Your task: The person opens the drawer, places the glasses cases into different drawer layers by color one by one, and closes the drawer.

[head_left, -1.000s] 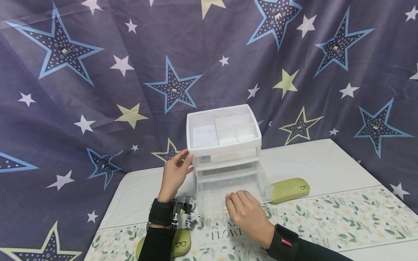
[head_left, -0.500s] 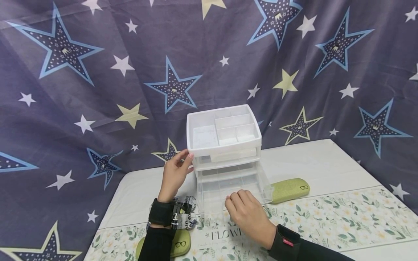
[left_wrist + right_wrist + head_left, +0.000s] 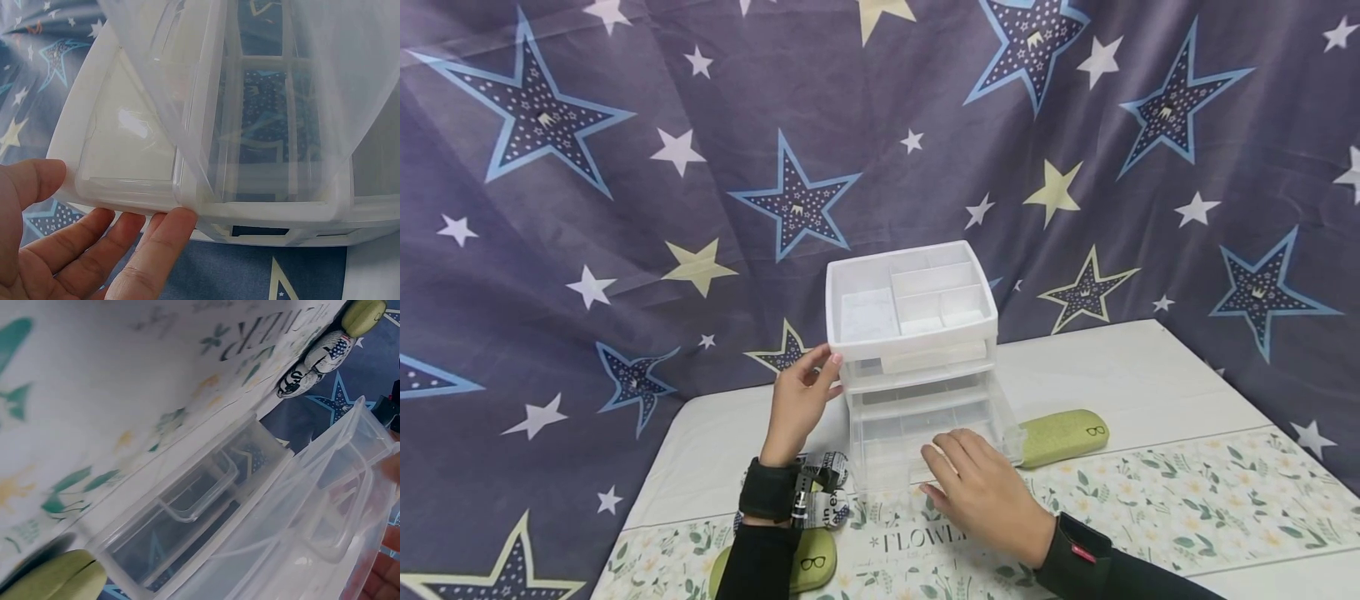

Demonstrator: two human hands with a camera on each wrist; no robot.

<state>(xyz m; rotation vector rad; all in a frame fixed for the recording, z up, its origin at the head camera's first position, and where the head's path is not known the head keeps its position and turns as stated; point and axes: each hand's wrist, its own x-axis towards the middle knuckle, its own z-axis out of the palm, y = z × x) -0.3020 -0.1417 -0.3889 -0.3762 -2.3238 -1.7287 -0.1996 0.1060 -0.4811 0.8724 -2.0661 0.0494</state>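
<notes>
A white drawer unit (image 3: 850, 340) with a divided top tray stands on the table. One of its clear drawers (image 3: 880, 433) is pulled out toward me; the drawer above it (image 3: 134, 134) is closed. My left hand (image 3: 797, 406) touches the unit's upper left corner, its thumb at the tray rim and its fingertips along the side. At the front edge of the pulled-out drawer is my right hand (image 3: 981, 492), with loosely bent, spread fingers. In the right wrist view, the right fingers (image 3: 382, 575) show beside that drawer's moulded handle (image 3: 350, 519). Another clear drawer (image 3: 187, 506) is closed below it.
A green glasses case (image 3: 1063, 437) lies right of the unit. Another green glasses case (image 3: 814, 560) lies front left, partly under the left sleeve. Bundled black-and-white printed items (image 3: 827, 508) sit beside the left wrist. A flowered cloth (image 3: 1150, 508) crosses the table, with a star-patterned curtain (image 3: 865, 125) behind.
My right hand's fingers have uncurled and spread at the drawer's front, and the hand has shifted slightly right. My left hand stays at the unit's corner. The drawer remains pulled out.
</notes>
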